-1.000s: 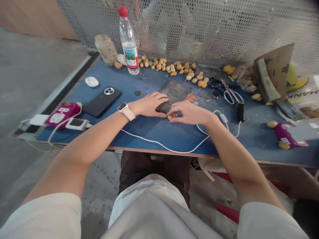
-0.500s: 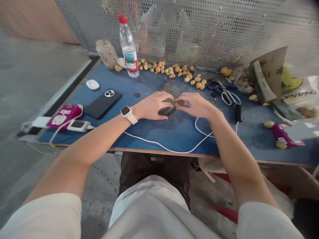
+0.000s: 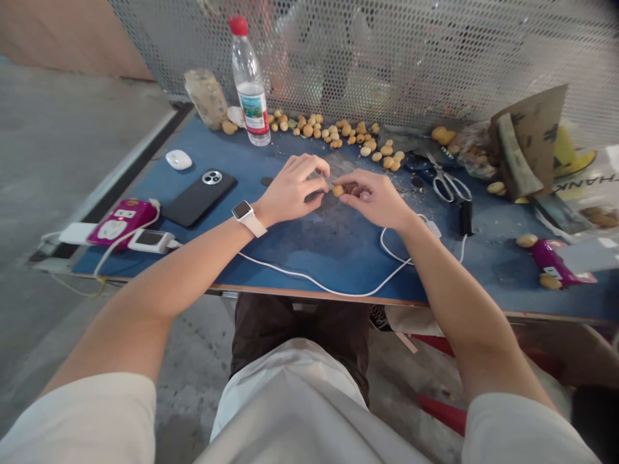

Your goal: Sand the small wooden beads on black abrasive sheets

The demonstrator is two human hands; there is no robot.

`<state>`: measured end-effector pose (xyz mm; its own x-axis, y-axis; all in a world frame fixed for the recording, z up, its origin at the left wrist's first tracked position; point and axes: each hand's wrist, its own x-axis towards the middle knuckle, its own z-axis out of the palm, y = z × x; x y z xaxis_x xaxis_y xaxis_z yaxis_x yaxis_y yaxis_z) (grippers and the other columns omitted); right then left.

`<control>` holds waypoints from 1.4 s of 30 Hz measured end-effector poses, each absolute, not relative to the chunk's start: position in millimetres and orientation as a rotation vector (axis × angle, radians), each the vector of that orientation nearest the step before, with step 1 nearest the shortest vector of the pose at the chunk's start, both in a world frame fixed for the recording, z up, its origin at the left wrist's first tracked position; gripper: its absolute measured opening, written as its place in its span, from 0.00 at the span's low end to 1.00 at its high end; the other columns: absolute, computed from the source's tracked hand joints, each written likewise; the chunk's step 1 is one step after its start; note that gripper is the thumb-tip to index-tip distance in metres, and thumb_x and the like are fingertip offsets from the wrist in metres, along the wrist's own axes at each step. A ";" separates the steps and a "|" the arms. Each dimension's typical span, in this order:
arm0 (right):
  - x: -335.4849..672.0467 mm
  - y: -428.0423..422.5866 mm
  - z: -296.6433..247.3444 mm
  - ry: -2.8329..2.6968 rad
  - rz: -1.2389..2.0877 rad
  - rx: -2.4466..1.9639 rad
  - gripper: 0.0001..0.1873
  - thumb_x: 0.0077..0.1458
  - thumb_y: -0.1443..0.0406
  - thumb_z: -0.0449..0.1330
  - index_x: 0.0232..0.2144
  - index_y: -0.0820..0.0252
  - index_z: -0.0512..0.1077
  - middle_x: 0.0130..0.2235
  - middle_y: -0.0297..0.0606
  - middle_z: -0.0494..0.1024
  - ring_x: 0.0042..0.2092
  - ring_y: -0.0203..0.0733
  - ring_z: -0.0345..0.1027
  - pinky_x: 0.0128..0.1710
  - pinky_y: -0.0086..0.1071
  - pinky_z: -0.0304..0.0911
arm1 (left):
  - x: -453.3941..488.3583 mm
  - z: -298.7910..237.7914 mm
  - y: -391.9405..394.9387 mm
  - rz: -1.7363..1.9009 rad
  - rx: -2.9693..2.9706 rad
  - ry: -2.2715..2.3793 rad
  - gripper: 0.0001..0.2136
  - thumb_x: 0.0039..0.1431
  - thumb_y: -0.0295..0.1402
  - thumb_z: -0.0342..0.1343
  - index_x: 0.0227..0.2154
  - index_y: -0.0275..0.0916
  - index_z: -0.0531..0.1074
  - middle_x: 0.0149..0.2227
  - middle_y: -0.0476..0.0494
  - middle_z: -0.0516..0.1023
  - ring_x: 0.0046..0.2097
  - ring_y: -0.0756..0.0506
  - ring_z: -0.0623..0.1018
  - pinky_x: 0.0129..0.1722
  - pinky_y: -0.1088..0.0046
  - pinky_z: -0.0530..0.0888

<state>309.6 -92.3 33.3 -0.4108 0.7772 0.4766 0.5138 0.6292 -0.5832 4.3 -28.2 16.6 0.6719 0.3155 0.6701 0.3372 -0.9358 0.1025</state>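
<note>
My right hand (image 3: pixel 374 198) pinches a small tan gourd (image 3: pixel 337 191) between thumb and fingers, above the middle of the blue table. Under its curled fingers are more brownish bits, too small to name. Just to the left, my left hand (image 3: pixel 297 188) has its fingers bent toward the gourd, with a thin greyish thing at their tips that I cannot make out. Several more small tan gourds (image 3: pixel 308 130) lie in a row along the back of the table.
Left stand a water bottle (image 3: pixel 254 109), a phone (image 3: pixel 200 198), a white case (image 3: pixel 178 160) and a purple power strip (image 3: pixel 124 222). Scissors (image 3: pixel 447 183), a black cylinder (image 3: pixel 465 219) and a cardboard piece (image 3: pixel 541 129) lie right. A white cable (image 3: pixel 300 276) loops across the front.
My left hand has lifted and moved slightly back and left, and the dark thin thing under it shows less. My right hand has turned a little, still with the gourd.
</note>
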 end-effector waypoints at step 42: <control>272.4 -103.4 15.7 -1.741 0.567 -0.964 0.18 0.69 0.50 0.83 0.51 0.48 0.85 0.49 0.39 0.90 0.49 0.50 0.89 0.56 0.48 0.92 | 8.0 21.9 -34.1 -1.139 -2.768 -0.688 0.09 0.90 0.49 0.68 0.59 0.55 0.84 0.67 0.40 0.90 0.76 0.26 0.83 0.84 0.25 0.71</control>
